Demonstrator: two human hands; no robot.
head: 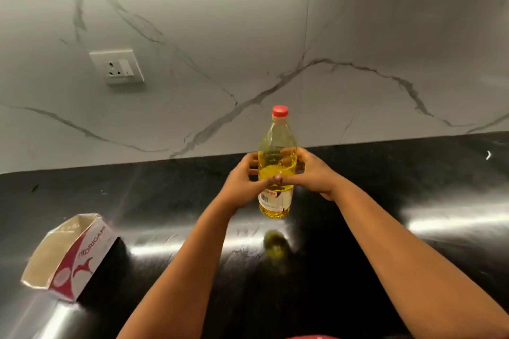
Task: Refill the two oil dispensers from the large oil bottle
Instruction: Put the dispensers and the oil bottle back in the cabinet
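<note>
The large oil bottle (276, 157) stands upright on the black counter (385, 228), clear plastic with yellow oil about halfway up and a red cap (280, 110) screwed on. My left hand (242, 181) grips its left side and my right hand (311, 173) grips its right side. Their fingers curl round the bottle's middle and the thumbs meet at the front, above the white label. No oil dispenser is in view.
An open red-and-white cardboard box (71, 253) lies tilted at the counter's front left. The marble backsplash carries a white wall socket (117, 66) at upper left. The glossy counter reflects the bottle and the ceiling lights.
</note>
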